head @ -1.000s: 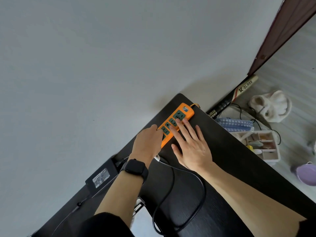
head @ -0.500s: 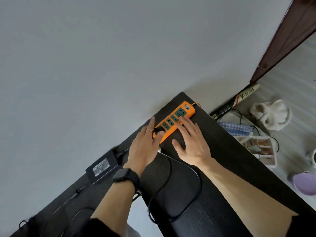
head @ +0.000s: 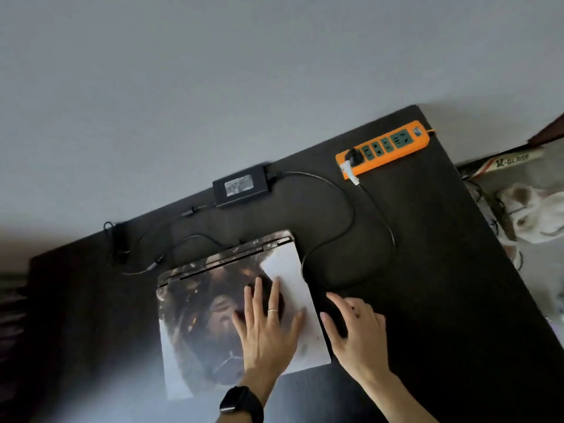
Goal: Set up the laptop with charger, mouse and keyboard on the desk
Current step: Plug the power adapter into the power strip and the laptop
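Note:
A shut laptop [head: 195, 309] with a picture-covered lid lies flat on the black desk [head: 427, 270]. My left hand [head: 265, 328] rests flat on the lid's right half, fingers spread, a ring on one finger and a dark watch on the wrist. My right hand [head: 357, 328] hovers open just past the laptop's right edge, holding nothing. The black charger brick [head: 241, 186] lies by the wall. Its cable [head: 354, 215] loops across the desk to a black plug [head: 354, 155] seated in the orange power strip [head: 383, 149] at the far right corner. No mouse or keyboard is in view.
A second thin cable [head: 140, 242] with a small black adapter lies left of the laptop by the wall. Beyond the desk's right edge, on the floor, are a bat-like stick [head: 509, 160], a white cloth item [head: 531, 218] and tangled wires.
Both hands left the power strip and came back to the laptop; the plug now sits in the strip. The view swung left and down, bringing the laptop into sight.

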A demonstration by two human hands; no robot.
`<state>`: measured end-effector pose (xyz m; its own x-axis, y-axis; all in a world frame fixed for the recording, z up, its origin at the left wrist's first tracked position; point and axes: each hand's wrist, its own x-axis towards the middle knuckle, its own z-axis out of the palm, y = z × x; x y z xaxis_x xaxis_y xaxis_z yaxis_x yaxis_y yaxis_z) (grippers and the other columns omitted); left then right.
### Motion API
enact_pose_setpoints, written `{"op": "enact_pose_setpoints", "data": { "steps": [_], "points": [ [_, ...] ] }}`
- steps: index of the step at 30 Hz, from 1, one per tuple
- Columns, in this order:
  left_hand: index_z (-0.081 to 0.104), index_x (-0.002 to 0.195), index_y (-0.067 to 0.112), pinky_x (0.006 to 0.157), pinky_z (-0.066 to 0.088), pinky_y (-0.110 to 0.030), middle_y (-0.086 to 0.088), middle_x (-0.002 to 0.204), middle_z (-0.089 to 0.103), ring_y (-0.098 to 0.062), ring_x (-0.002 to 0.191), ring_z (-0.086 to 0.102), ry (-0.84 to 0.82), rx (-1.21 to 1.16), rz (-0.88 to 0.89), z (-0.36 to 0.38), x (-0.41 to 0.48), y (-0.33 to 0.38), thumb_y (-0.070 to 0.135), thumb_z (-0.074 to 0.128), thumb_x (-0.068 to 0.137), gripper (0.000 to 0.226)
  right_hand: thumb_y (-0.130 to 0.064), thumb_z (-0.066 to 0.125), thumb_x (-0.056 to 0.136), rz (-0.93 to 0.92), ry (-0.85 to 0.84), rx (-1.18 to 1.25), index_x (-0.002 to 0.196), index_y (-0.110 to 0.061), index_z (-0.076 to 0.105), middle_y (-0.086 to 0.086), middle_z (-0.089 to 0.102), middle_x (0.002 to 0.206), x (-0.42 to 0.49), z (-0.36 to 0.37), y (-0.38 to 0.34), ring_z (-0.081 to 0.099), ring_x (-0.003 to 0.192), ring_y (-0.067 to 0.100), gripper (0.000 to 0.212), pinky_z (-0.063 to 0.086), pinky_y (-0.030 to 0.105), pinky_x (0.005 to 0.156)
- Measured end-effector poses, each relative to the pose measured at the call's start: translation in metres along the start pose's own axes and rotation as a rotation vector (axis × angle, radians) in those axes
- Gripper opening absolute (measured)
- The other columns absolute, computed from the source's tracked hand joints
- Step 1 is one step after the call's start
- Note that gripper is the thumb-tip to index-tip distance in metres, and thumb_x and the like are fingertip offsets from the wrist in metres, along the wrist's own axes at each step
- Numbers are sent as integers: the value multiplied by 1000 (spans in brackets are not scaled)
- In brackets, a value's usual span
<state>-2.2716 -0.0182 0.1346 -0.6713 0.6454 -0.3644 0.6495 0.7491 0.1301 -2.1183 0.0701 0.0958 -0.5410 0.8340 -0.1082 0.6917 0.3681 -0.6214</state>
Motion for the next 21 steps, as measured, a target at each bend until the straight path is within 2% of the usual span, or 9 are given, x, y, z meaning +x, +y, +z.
{"op": "enact_pose_setpoints", "data": {
  "steps": [3,5,9,12,15,17,19,21],
  "points": [
    [-7,153,46,116,-1,-65,12,163,-17,-16,149,-24,-49,34,-18,5,-24,-3,82,20,85,82,-44,55,96,12,-40,-4,128,-27,61,-6,69,106,10,3,-10,66,88,17,37,49,36,72],
    [-12,151,48,116,-5,-65,13,162,-22,-15,146,-29,-86,29,-41,4,-32,-6,82,20,84,82,-40,59,96,9,-78,7,133,-21,57,-4,69,114,26,2,-19,66,96,16,41,51,36,80],
    [-13,150,49,116,-3,-67,13,161,-23,-15,146,-30,-95,3,-47,-3,-30,-6,82,23,84,82,-33,55,99,-134,-158,11,140,-10,51,8,63,133,75,1,-46,60,119,25,47,51,39,96],
    [-15,150,50,115,-6,-67,13,161,-22,-15,145,-31,-121,-19,-28,-5,-28,-7,81,25,85,83,-31,53,100,-30,-219,90,132,-9,51,10,64,123,120,-3,-65,63,111,30,39,52,42,89],
    [-15,150,49,114,-6,-68,13,161,-24,-16,145,-32,-143,-54,-21,-8,-29,-10,78,30,86,84,-24,54,99,-91,-232,47,128,-7,52,14,64,122,150,2,-80,60,113,33,33,49,44,93],
    [-14,150,48,114,-8,-68,14,160,-26,-17,146,-31,-153,-74,-5,-9,-29,-10,76,34,87,84,-23,53,100,-50,-288,73,130,-7,52,13,61,128,167,4,-90,58,118,29,34,47,39,98],
    [-12,151,47,114,-9,-67,13,160,-27,-18,146,-30,-168,-85,8,-9,-30,-13,74,37,88,85,-25,55,99,42,-315,114,127,-8,52,11,62,126,181,8,-99,60,115,26,32,47,35,93],
    [-10,152,45,114,-7,-66,12,160,-26,-17,147,-28,-180,-94,17,-8,-33,-19,71,40,89,85,-22,58,97,59,-316,118,123,-9,53,9,63,122,187,10,-103,61,113,24,30,47,32,91]
  ]
}}
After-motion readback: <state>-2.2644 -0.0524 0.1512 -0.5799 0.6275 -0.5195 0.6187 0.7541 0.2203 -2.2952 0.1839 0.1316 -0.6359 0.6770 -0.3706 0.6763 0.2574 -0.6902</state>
